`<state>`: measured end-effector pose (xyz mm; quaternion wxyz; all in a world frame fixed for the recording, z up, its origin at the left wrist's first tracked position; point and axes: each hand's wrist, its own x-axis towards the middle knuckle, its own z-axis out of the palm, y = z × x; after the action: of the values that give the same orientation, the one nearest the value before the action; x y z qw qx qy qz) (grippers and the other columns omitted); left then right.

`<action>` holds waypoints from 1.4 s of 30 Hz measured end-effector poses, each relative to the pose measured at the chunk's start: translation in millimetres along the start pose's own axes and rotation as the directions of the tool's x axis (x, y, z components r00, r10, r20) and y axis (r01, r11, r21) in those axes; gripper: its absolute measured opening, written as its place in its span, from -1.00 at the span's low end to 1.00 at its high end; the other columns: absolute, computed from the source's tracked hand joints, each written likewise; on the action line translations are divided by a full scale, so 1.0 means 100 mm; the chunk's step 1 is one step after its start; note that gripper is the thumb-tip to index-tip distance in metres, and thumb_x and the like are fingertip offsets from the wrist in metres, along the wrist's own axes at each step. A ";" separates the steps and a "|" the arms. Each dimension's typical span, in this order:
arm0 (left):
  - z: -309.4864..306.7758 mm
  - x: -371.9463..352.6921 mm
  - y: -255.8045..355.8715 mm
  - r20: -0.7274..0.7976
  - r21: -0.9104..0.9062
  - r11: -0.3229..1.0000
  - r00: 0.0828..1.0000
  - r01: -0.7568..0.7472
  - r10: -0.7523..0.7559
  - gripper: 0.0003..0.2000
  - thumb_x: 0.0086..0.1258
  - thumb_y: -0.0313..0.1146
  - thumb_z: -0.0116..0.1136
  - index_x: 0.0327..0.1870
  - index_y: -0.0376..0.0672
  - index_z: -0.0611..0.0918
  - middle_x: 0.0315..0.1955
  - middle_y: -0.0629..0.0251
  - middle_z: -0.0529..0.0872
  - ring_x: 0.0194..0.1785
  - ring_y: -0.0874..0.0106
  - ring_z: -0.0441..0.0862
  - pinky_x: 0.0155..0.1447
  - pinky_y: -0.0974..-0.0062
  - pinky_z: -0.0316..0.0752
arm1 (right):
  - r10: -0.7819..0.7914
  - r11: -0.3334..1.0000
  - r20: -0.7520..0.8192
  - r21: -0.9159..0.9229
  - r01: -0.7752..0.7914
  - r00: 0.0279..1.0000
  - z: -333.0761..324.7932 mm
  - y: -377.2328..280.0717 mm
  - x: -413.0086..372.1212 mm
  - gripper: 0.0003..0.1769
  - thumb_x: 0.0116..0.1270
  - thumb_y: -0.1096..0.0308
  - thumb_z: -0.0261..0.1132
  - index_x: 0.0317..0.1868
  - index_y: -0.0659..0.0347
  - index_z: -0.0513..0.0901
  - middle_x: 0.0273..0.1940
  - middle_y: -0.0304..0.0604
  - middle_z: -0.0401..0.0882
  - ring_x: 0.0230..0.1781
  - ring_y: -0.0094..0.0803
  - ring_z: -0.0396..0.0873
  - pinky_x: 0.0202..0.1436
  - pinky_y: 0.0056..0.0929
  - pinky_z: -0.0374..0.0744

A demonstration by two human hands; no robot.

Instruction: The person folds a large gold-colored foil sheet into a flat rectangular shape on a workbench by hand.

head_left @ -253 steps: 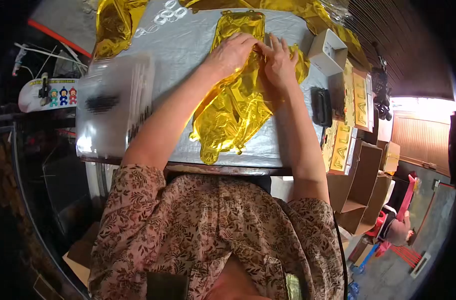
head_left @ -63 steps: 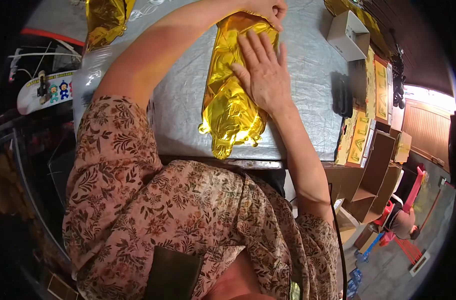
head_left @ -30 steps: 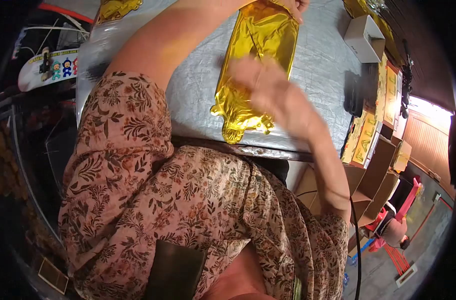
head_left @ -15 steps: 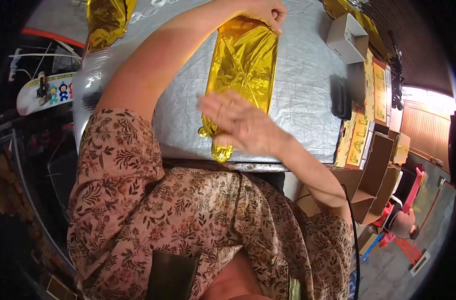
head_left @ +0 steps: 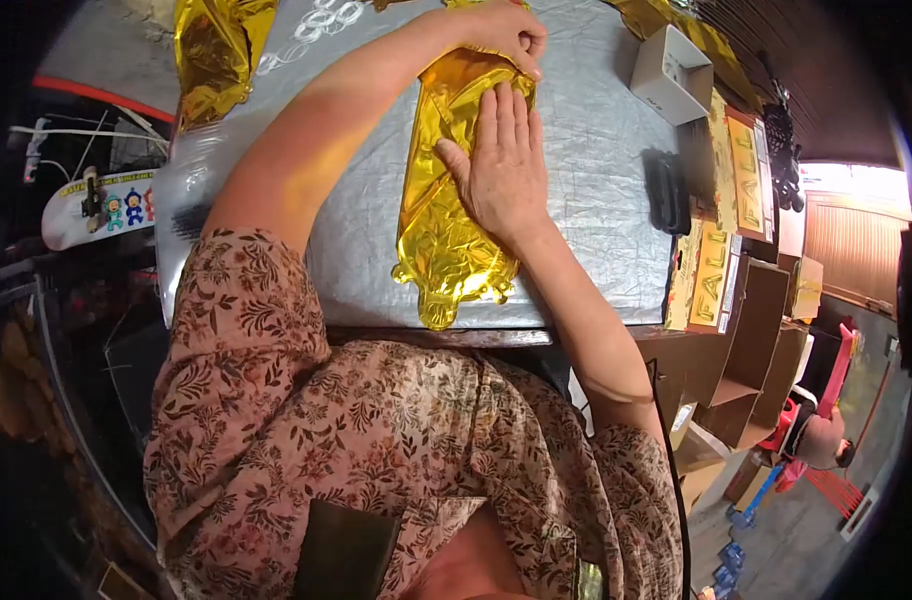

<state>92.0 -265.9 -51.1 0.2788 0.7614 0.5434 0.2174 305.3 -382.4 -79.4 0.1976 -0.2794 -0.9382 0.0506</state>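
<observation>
gold, crinkled foil (head_left: 441, 235) lies on a wrinkled silvery cover (head_left: 591, 180), its tabbed near end by the table edge (head_left: 516, 338), the right hand (head_left: 506, 180) open and flat on its middle, the left hand (head_left: 506, 32) curled shut on its far end.

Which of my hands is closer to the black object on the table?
Your right hand. It lies flat on the gold foil, to the left of the black object; your left hand is farther away, at the foil beyond the right.
</observation>
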 end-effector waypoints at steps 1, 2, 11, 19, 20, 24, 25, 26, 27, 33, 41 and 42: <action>-0.01 0.01 -0.02 0.042 0.021 0.999 0.998 0.047 -0.048 -0.69 0.26 -0.12 0.53 -0.35 -0.17 0.68 -0.51 0.46 0.60 -0.37 0.55 0.51 -0.24 0.47 0.45 | 0.004 1.000 0.011 -0.007 -0.004 1.000 -0.01 0.00 0.00 -0.06 0.60 -0.22 0.05 0.56 0.53 0.18 0.60 0.31 0.13 0.66 0.16 0.07 0.70 0.07 0.04; -0.02 0.03 -0.07 0.037 0.025 0.999 0.998 0.048 -0.048 -0.69 0.26 -0.12 0.53 -0.35 -0.17 0.68 -0.51 0.46 0.60 -0.37 0.55 0.51 -0.24 0.47 0.45 | -0.001 1.000 0.006 -0.008 0.001 1.000 -0.01 0.00 0.00 -0.06 0.60 -0.22 0.05 0.56 0.53 0.18 0.60 0.31 0.13 0.66 0.16 0.07 0.70 0.07 0.04; -0.59 -0.91 -0.16 -0.433 0.188 0.958 0.894 0.216 -0.116 -0.77 0.36 -0.16 0.39 -0.19 -0.12 0.83 -0.31 0.23 0.86 -0.25 0.38 0.77 -0.11 0.36 0.63 | 0.016 1.000 0.014 -0.023 -0.015 1.000 0.04 0.01 -0.01 -0.05 0.61 -0.24 0.03 0.58 0.50 0.17 0.62 0.26 0.13 0.68 0.07 0.05 0.71 0.01 0.02; -0.27 -0.95 -0.42 -0.458 0.147 0.918 0.848 0.367 -0.266 -0.73 0.27 -0.13 0.46 -0.22 -0.14 0.80 -0.36 0.25 0.83 -0.23 0.39 0.78 -0.10 0.39 0.62 | 0.015 0.999 0.028 -0.050 -0.013 0.999 0.06 0.02 0.00 -0.03 0.61 -0.27 -0.01 0.60 0.49 0.14 0.63 0.26 0.10 0.69 0.08 0.03 0.72 0.00 0.01; -0.25 -0.89 -0.32 -0.446 0.224 0.903 0.863 0.366 -0.239 -0.72 0.22 -0.12 0.50 -0.25 -0.15 0.79 -0.36 0.24 0.82 -0.25 0.35 0.77 -0.10 0.39 0.61 | 0.018 0.999 0.033 -0.044 -0.016 0.999 0.06 0.02 0.00 -0.03 0.61 -0.27 -0.02 0.60 0.50 0.14 0.63 0.26 0.10 0.69 0.09 0.02 0.72 0.00 0.01; -0.24 -0.81 -0.31 -0.391 0.175 0.877 0.849 0.448 -0.355 -0.69 0.08 -0.08 0.57 -0.29 -0.09 0.82 -0.35 0.16 0.84 -0.21 0.16 0.81 -0.06 0.22 0.66 | 0.019 0.998 0.034 -0.054 -0.018 0.999 0.08 0.02 0.00 -0.04 0.62 -0.26 -0.03 0.59 0.51 0.14 0.63 0.29 0.10 0.69 0.09 0.02 0.72 0.00 0.00; -0.26 -0.81 -0.31 -0.391 0.180 0.876 0.850 0.447 -0.353 -0.69 0.08 -0.08 0.57 -0.29 -0.09 0.82 -0.35 0.16 0.84 -0.21 0.16 0.81 -0.06 0.22 0.66 | 0.021 0.998 0.029 -0.052 -0.019 0.999 0.07 0.02 0.00 -0.04 0.62 -0.26 -0.03 0.59 0.51 0.14 0.63 0.29 0.10 0.69 0.09 0.02 0.72 0.00 0.00; -0.27 -0.80 -0.32 -0.353 0.149 0.869 0.846 0.472 -0.399 -0.71 0.07 -0.09 0.58 -0.31 -0.07 0.82 -0.38 0.19 0.84 -0.26 0.21 0.80 -0.09 0.25 0.65 | 0.023 0.999 0.029 -0.041 -0.022 0.999 0.07 0.02 0.00 -0.04 0.63 -0.26 -0.04 0.59 0.52 0.14 0.62 0.29 0.11 0.68 0.09 0.03 0.72 0.00 0.01; -0.28 -0.80 -0.33 -0.313 0.119 0.858 0.839 0.499 -0.445 -0.72 0.05 -0.09 0.59 -0.32 -0.04 0.83 -0.41 0.23 0.83 -0.30 0.26 0.78 -0.12 0.27 0.64 | 0.025 0.999 0.029 -0.030 -0.024 0.999 0.06 0.01 0.00 -0.04 0.63 -0.26 -0.04 0.59 0.52 0.15 0.62 0.30 0.12 0.68 0.09 0.04 0.72 0.00 0.01; -0.40 -0.85 -0.22 -0.149 -0.295 0.885 0.897 0.361 -0.415 -0.80 0.21 -0.23 0.53 -0.45 -0.15 0.80 -0.55 0.39 0.76 -0.45 0.52 0.62 -0.29 0.48 0.51 | 0.025 1.000 0.009 -0.015 -0.025 1.000 0.07 0.02 0.00 -0.04 0.62 -0.27 -0.02 0.58 0.52 0.17 0.61 0.30 0.14 0.67 0.10 0.05 0.71 0.01 0.02; -0.58 -0.70 -0.21 -0.170 -0.219 0.877 0.869 0.427 -0.465 -0.64 0.40 -0.27 0.42 0.10 -0.28 0.71 -0.41 0.41 0.73 -0.47 0.64 0.57 -0.36 0.58 0.49 | 0.044 0.999 0.015 0.005 -0.044 0.999 0.05 0.01 0.00 -0.04 0.61 -0.27 -0.03 0.59 0.49 0.16 0.62 0.28 0.13 0.68 0.08 0.05 0.71 0.02 0.01; -0.59 -0.69 -0.21 -0.133 -0.276 0.862 0.872 0.425 -0.472 -0.59 0.39 -0.24 0.42 0.17 -0.28 0.69 -0.40 0.40 0.73 -0.46 0.65 0.57 -0.35 0.58 0.48 | 0.046 0.999 0.026 0.002 -0.046 0.999 0.05 0.01 0.00 -0.04 0.61 -0.28 -0.03 0.60 0.48 0.15 0.62 0.28 0.12 0.68 0.08 0.04 0.72 0.01 0.00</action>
<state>17.9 -315.3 -22.7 0.3563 0.5491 0.7008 0.2835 303.8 -381.4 -83.9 0.1846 -0.2999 -0.9340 0.0600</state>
